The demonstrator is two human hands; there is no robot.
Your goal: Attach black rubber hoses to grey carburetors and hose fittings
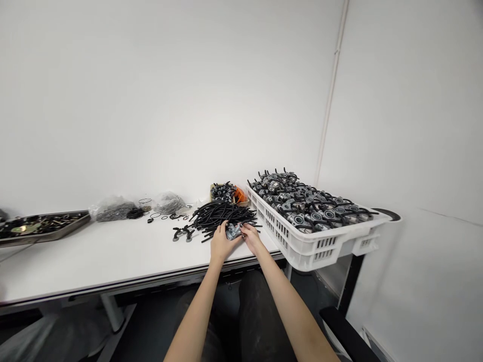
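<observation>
In the head view, a small, silvery metal part with an irregular shape [233,231] is held low over the near edge of the long, white, flat-topped table [132,251]. It is cupped by the left hand [222,245], with thumb and fingers partly open around it, apparently so that it is steadied. The fingertips of the right hand [250,236] are drawn nearly together at its right side; whether the part or a tube end is pinched there cannot be told.

Just beyond the hands, thin, black, flexible tubes [219,213] are heaped loosely, probably so that single ones can be reached easily. To the right, silvery metal assemblies with black tubes [298,203] are piled in a white, slotted plastic basket [317,256], whose raised walls presumably contain them. Small, black, branched pieces [183,233] are laid left of the heap, apart from it.
</observation>
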